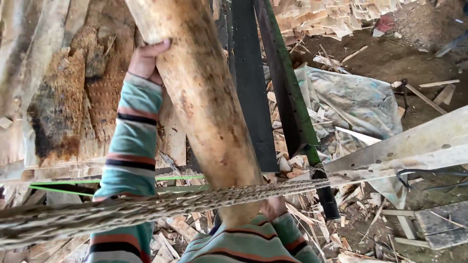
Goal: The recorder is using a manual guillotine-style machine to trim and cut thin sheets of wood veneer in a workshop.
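A pale, peeled round wooden log [204,97], blotched with brown stains, slants steeply between both hands. The left hand [146,61] wraps its grip around the log's upper part; the right hand [273,207] supports the lower end, its grip mostly hidden behind a thick braided fibre rope [146,207]. Below, the dirt floor [390,58] is littered with wood splinters, beside a dark metal frame [253,87].

My left hand [146,61] is bare, and so is my right hand [273,207]. I wear a long-sleeved knitted top, mostly soft teal, crossed by bands of orange-pink, cream and near-black. The stripes ring both sleeves down to the ribbed cuffs at my wrists, and they repeat across the chest.
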